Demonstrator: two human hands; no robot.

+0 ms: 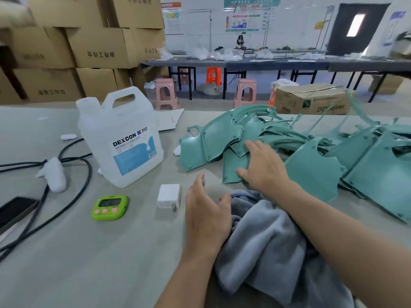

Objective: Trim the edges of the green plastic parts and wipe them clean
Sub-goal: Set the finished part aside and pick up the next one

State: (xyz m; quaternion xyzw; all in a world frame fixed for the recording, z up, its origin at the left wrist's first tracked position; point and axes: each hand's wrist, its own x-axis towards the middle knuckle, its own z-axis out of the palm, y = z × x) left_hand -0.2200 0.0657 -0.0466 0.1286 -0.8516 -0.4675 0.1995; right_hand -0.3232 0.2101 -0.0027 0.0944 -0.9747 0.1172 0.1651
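The right hand point(262, 166) is spreading its fingers flat, gripping nothing, over the nearest of the green plastic parts point(311, 172) piling beyond and rightward. The left hand point(206, 215) is hovering open, grey cloth point(262, 241) just right, white charger point(168, 196) just left.

Factory workshop; stacked cardboard cartons point(100, 47) far beyond the left hand point(206, 214); long worktables point(278, 62) and plastic stools point(165, 94) well past the right hand point(262, 165); moulded green plastic parts point(206, 143) heaped just beyond and right of that hand; posters point(242, 16) on the far wall.
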